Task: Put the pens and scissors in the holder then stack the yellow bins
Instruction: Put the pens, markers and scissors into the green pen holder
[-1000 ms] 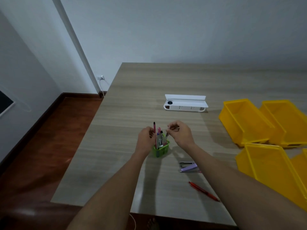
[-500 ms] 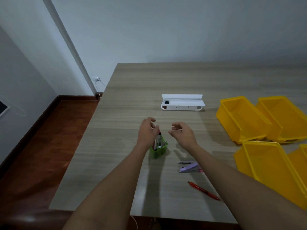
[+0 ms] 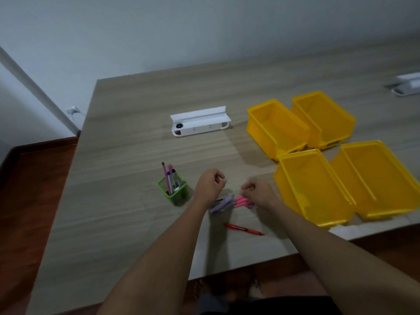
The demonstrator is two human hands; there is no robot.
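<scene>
A green holder (image 3: pixel 173 190) stands on the wooden table (image 3: pixel 127 223) with several pens upright in it. To its right my left hand (image 3: pixel 210 184) hovers with its fingers curled and nothing in it. My right hand (image 3: pixel 258 192) is also curled, just above the pink scissors (image 3: pixel 242 202), whose blades it hides. A red pen (image 3: pixel 244 229) lies flat in front of both hands. Several yellow bins sit unstacked on the right: two at the back (image 3: pixel 276 129) (image 3: pixel 323 119) and two nearer (image 3: pixel 311 189) (image 3: pixel 378 178).
A purple stapler (image 3: pixel 220 204) lies under my left wrist, beside the scissors. A white open box (image 3: pixel 200 122) sits mid-table, and another white object (image 3: pixel 406 86) is at the far right. The table's front edge runs close below the red pen.
Both hands have left the holder and moved right, over the stapler and scissors. The pens stay in the holder. The view has swung right, so the pink scissors now show.
</scene>
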